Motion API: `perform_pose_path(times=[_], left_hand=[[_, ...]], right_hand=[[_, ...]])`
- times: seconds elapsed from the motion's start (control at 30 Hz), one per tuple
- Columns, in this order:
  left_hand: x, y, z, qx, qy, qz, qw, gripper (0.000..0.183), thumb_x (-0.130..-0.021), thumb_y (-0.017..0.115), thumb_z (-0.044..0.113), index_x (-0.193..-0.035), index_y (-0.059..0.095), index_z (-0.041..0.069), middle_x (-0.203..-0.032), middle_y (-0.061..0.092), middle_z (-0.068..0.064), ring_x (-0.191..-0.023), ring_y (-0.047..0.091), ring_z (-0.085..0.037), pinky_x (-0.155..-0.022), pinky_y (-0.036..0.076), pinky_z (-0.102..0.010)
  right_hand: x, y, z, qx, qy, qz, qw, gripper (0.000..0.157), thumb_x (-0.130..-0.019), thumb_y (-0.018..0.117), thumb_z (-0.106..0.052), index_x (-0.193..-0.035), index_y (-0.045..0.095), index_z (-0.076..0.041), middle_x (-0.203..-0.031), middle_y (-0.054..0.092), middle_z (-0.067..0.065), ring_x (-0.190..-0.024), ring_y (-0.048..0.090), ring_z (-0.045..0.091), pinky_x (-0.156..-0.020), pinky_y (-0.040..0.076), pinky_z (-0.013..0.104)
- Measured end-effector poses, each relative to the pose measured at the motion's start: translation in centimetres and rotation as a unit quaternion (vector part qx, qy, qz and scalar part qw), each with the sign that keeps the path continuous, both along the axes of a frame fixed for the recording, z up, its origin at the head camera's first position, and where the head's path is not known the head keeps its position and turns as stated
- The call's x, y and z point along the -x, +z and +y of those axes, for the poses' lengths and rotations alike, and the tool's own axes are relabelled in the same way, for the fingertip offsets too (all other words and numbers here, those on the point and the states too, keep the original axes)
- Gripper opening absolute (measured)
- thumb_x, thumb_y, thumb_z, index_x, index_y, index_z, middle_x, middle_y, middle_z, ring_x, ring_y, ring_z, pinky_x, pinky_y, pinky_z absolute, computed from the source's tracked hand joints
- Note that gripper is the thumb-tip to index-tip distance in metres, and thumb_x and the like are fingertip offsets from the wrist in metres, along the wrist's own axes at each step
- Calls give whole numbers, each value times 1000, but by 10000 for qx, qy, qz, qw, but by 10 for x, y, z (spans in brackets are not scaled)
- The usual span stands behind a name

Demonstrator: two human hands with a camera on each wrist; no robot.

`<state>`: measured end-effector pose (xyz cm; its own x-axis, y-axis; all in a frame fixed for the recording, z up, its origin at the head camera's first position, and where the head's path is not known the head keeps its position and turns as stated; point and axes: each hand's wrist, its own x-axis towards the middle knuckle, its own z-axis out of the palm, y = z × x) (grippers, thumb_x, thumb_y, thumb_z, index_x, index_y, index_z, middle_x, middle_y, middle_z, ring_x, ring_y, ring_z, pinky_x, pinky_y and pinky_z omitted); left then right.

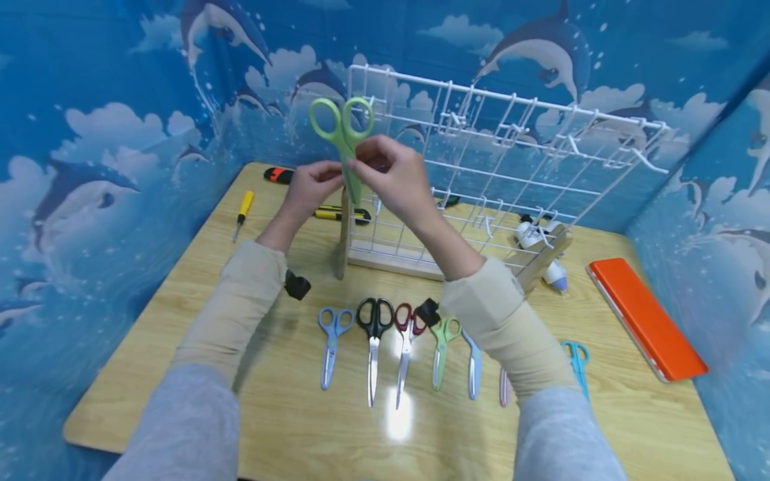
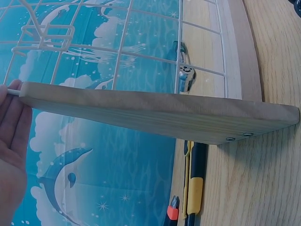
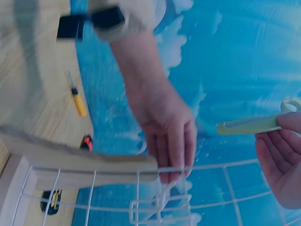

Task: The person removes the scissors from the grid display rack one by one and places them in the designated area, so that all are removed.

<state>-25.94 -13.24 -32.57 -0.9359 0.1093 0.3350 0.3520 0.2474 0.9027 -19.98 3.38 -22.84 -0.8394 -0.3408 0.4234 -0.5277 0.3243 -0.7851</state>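
My right hand [image 1: 394, 177] pinches a pair of light green scissors [image 1: 344, 139] by the blades, handles up, in front of the white wire rack's [image 1: 511, 98] left end. In the right wrist view the scissors [image 3: 249, 125] are apart from the wires. My left hand [image 1: 313, 190] grips the rack's side wire beside the top of its wooden leg [image 2: 141, 110]; the right wrist view shows the left hand's fingers [image 3: 176, 146] curled there. White wire hooks [image 2: 44, 40] hang on the rack.
Before the rack lie blue scissors [image 1: 329, 347], black scissors [image 1: 374, 324], dark red scissors [image 1: 405, 341], green scissors [image 1: 441, 354] and several more. A yellow screwdriver [image 1: 243, 212] and box cutters lie at the left and behind. An orange case [image 1: 646, 317] lies at the right.
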Motion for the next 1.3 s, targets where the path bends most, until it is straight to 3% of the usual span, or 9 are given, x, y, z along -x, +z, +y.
perform_pose_path(times=[0.2,0.37,0.47,0.67,0.73,0.77,0.97,1.0,1.3], left_hand=[[-10,8,2,-9,92,-93,9999,28,-79,61,14,-103,58,0,-99,60,-15,-89,58,-15,-81,47,-27],[67,-70,-17,-878,-561,-226,9943,28,-75,63,20,-102,61,10,-97,63,-6,-89,59,-15,-80,48,-26],[72,-78,-17,-1127,-723,-436,9900,24,-79,59,15,-102,61,7,-96,63,-8,-90,59,-16,-82,47,-27],[54,-66,-14,-1207,-758,-335,9892,26,-77,61,15,-102,61,7,-99,62,-9,-92,58,-16,-82,46,-23],[36,-46,-9,-1148,-669,-249,9908,27,-75,62,17,-101,61,7,-99,61,-11,-92,58,-17,-83,46,-24],[45,-55,-12,-1203,-736,-295,9896,26,-76,61,16,-101,61,7,-98,62,-11,-92,58,-17,-83,46,-24],[17,-25,-4,-988,-594,-136,9932,24,-77,61,17,-97,62,5,-94,63,-10,-88,60,-16,-82,47,-29],[-1,-7,1,-887,-491,-125,9948,24,-77,61,17,-97,62,5,-94,63,-11,-87,60,-17,-82,47,-29],[-8,9,5,-712,-339,-336,9963,22,-78,60,14,-98,61,4,-94,63,-8,-88,59,-14,-83,46,-27]], right_hand=[[-30,1,14,390,527,-271,9975,16,-78,61,-10,-89,59,1,-83,59,8,-71,57,13,-66,50,24],[-50,-2,48,436,351,-879,9946,16,-75,64,-9,-86,58,2,-82,60,9,-71,58,16,-67,51,27],[-61,-8,76,257,65,-1188,9926,19,-75,65,-14,-85,58,0,-79,60,6,-67,56,16,-61,51,25],[-80,-30,137,-31,-404,-1302,9907,15,-77,63,-16,-82,59,-3,-75,59,1,-62,54,16,-52,47,20],[-87,-39,157,-74,-622,-1401,9882,12,-77,63,-14,-82,60,-3,-74,59,-1,-61,53,15,-51,46,20],[-90,-43,167,-129,-738,-1464,9864,11,-78,62,-13,-82,60,-4,-73,58,-2,-61,52,14,-51,46,20],[-115,-78,235,-387,-1543,-2018,9664,10,-81,58,-14,-90,61,-9,-77,59,-9,-66,55,8,-60,48,14],[-120,-85,247,-468,-1724,-2130,9606,12,-82,57,-16,-92,60,-10,-77,59,-11,-67,55,7,-61,48,14],[-148,-172,378,-862,-2978,-3770,8728,43,-80,55,-39,-111,53,-9,-79,56,-22,-69,59,3,-65,48,21]])
